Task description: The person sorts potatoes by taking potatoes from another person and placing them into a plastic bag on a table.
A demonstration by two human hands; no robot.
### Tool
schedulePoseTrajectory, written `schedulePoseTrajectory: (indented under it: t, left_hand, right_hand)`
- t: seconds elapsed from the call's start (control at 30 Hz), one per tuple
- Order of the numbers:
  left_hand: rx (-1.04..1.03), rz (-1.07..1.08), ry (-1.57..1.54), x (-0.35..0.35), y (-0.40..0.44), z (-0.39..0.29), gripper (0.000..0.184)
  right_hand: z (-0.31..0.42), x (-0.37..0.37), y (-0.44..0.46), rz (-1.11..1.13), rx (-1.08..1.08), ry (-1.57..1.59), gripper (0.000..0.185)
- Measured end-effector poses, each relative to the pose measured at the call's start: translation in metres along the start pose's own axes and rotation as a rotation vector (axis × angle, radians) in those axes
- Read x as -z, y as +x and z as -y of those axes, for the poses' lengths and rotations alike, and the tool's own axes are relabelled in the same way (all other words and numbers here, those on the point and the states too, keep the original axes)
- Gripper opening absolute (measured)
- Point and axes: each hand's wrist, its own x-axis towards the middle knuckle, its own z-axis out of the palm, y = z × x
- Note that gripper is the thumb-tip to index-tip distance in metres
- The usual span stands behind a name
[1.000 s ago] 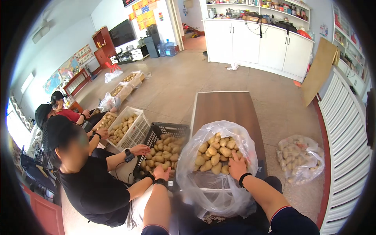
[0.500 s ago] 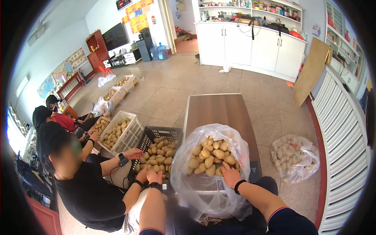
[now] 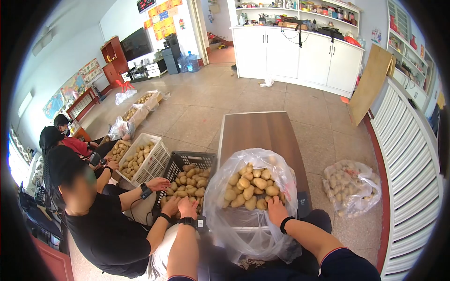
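My right hand [image 3: 277, 211] reaches into a clear plastic bag [image 3: 225, 234] on the brown table [image 3: 255, 131]; its bent fingers touch potatoes [image 3: 251, 185] at the heap's lower right edge. Whether one is gripped does not show. Over the near edge of a black crate [image 3: 176, 164] is my left hand [image 3: 187, 207], right beside a co-worker's hand. Its fingers are bent and partly hidden, so what they hold, if anything, cannot be made out. More potatoes [image 3: 190, 180] fill that crate.
A co-worker in black [image 3: 108, 225] sits close on the left, both hands over the black crate. Beyond stand a white crate [image 3: 161, 157] of potatoes and other people. A tied-looking bag of potatoes [image 3: 351, 187] lies on the floor at right, near a white railing [image 3: 408, 173].
Since the earlier frames the view has shifted slightly. My right hand has drawn back toward the heap's near edge, its pointing fingers now bent. My left hand stays near the co-worker's hand.
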Motion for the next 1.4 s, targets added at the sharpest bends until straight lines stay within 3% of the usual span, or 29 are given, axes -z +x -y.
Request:
schedulePoseTrajectory:
  t: [0.3, 0.37, 0.6, 0.67, 0.77, 0.97, 1.13, 1.2, 1.27, 1.33, 1.4]
  left_hand:
    - [-0.035, 0.035, 0.147, -0.039, -0.057, -0.012, 0.023]
    - [-0.061, 0.078, 0.175, -0.04, -0.061, -0.01, 0.025]
    - [-0.03, 0.181, 0.199, -0.057, -0.083, -0.006, 0.028]
    - [-0.004, 0.265, 0.259, -0.067, -0.096, -0.004, 0.03]
    - [0.029, 0.343, 0.33, -0.079, -0.113, 0.004, 0.032]
    - [0.095, 0.537, 0.553, -0.087, -0.128, 0.024, 0.037]
    - [0.153, 0.62, 0.744, -0.093, -0.145, 0.031, 0.042]
    - [0.205, 0.76, 0.718, -0.091, -0.147, 0.031, 0.044]
    - [0.237, 0.719, 0.71, -0.094, -0.153, 0.027, 0.039]
    - [0.385, 0.898, 0.629, -0.096, -0.153, 0.023, 0.034]
    - [0.328, 0.932, 0.606, -0.096, -0.158, 0.021, 0.029]
  right_hand:
    - [-0.017, -0.012, 0.005, 0.111, -0.137, 0.098, 0.025]
    - [-0.014, -0.004, 0.007, 0.072, -0.239, 0.256, 0.036]
    - [-0.028, -0.041, 0.031, -0.106, -0.355, 0.562, 0.03]
    - [-0.016, -0.018, 0.036, 0.186, -0.613, 1.134, 0.028]
    - [0.0, -0.013, 0.04, 0.23, -0.653, 1.376, 0.022]
    - [0.037, 0.014, 0.041, 0.494, -0.401, 1.617, 0.016]
    - [0.072, 0.041, 0.04, 0.562, -0.466, 1.587, 0.018]
    - [0.081, 0.038, 0.041, 0.641, -0.425, 1.536, 0.023]
    - [0.082, 0.038, 0.044, 0.72, -0.377, 1.538, 0.034]
    - [0.093, 0.047, 0.044, 0.642, -0.344, 1.374, 0.05]
    - [0.094, 0.052, 0.04, 0.592, -0.314, 1.329, 0.052]
